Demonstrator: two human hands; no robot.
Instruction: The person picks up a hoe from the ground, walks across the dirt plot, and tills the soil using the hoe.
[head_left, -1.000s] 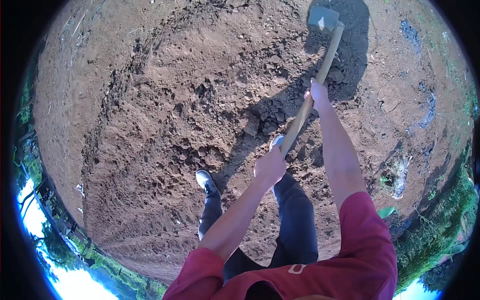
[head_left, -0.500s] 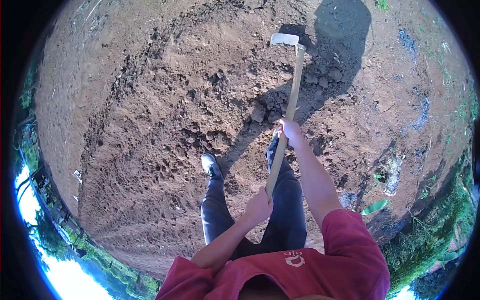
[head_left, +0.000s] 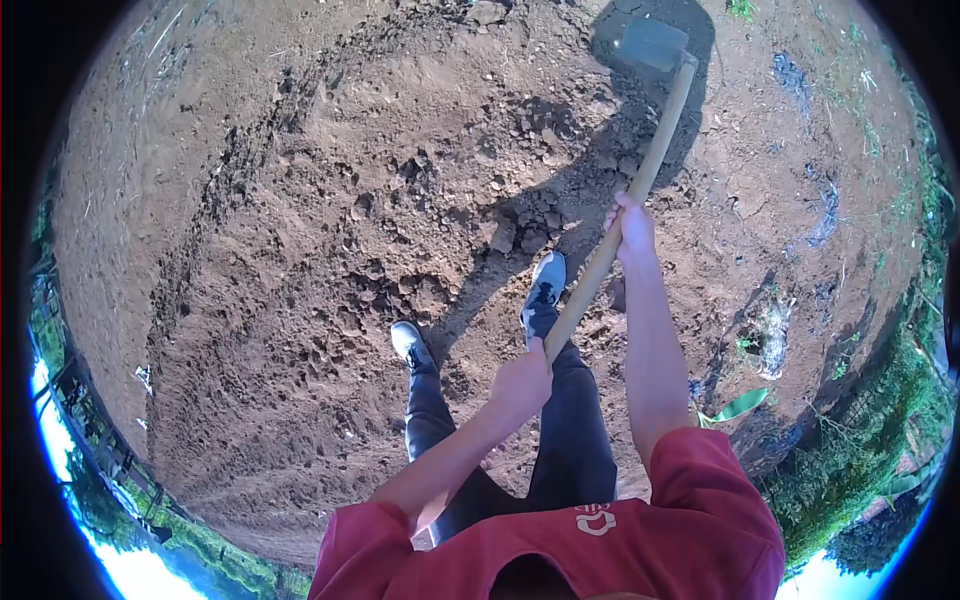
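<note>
Both hands grip the long wooden handle of a hoe (head_left: 655, 155). My left hand (head_left: 523, 382) is wrapped round the handle's near end, in front of my legs. Farther up the shaft, my right hand (head_left: 634, 230) is closed round it near the middle. The hoe's broad metal blade (head_left: 652, 43) is at the far end, at the top of the view, over shadowed soil. Whether the blade touches the ground I cannot tell.
Loose, clumpy brown soil (head_left: 400, 190) lies ahead and to the left. My shoes (head_left: 408, 343) stand on it. A pale object (head_left: 775, 340) and a green leaf (head_left: 742, 404) are at the right. Grass (head_left: 850, 470) borders the lower right.
The hoe has swung to the right and farther away, its blade now showing its broad face. My right hand has moved up and right; my left has shifted slightly.
</note>
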